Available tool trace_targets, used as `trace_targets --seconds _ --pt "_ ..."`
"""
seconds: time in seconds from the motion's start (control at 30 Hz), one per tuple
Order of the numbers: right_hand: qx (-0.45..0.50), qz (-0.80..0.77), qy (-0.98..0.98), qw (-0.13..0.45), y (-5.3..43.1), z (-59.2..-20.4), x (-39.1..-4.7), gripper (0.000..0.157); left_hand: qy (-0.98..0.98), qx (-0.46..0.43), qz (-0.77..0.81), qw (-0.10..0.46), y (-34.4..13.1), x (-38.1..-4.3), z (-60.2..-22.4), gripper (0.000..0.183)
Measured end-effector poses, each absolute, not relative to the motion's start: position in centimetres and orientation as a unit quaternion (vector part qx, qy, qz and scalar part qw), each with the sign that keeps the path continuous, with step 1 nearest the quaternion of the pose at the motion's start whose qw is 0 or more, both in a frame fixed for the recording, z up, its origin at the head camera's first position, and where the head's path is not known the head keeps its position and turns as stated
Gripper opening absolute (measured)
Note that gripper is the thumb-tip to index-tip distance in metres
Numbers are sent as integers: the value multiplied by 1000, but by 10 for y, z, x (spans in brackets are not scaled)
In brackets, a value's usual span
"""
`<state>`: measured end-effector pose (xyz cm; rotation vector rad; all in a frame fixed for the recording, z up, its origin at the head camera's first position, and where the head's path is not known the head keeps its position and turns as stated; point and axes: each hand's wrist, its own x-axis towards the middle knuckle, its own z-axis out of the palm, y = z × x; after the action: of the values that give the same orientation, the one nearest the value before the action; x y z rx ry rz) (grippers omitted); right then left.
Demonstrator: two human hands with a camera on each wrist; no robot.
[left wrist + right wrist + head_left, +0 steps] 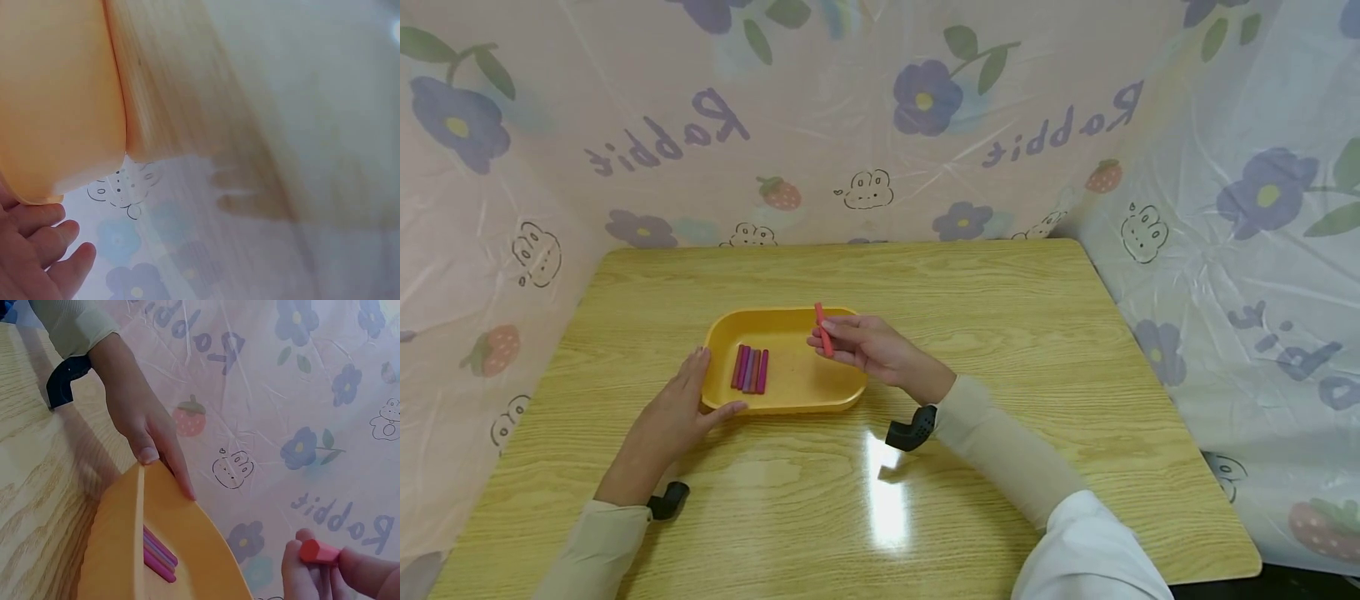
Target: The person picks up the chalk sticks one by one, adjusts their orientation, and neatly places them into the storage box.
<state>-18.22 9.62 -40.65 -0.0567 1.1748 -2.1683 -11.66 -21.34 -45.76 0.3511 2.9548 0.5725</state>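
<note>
A red crayon (pixel 823 331) with a many-sided end is pinched between the thumb and fingers of my right hand (pixel 880 348), over the right part of a yellow tray (pixel 805 409). In the right wrist view the crayon (pixel 319 552) points its end at the camera. My left hand (pixel 672 417) rests on the tray's left end, with the thumb on the near rim and the other fingers along the outer left side. Several dark red, purple and brownish crayons (pixel 750 369) lie side by side in the tray's left half.
The tray stands on a wood-grain table (pixel 1000 333). A printed plastic sheet (pixel 820 125) with flowers and rabbits hangs behind the table and at its sides. Each wrist carries a black camera mount (pixel 912 428), and light glares off the tabletop near the middle.
</note>
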Motion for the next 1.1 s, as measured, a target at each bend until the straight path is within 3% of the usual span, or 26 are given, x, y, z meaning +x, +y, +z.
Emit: trace_targets --seconds 1.1 --pt "37 -770 524 362 35 -429 -197 42 973 113 190 61 -214 -118 -456 110"
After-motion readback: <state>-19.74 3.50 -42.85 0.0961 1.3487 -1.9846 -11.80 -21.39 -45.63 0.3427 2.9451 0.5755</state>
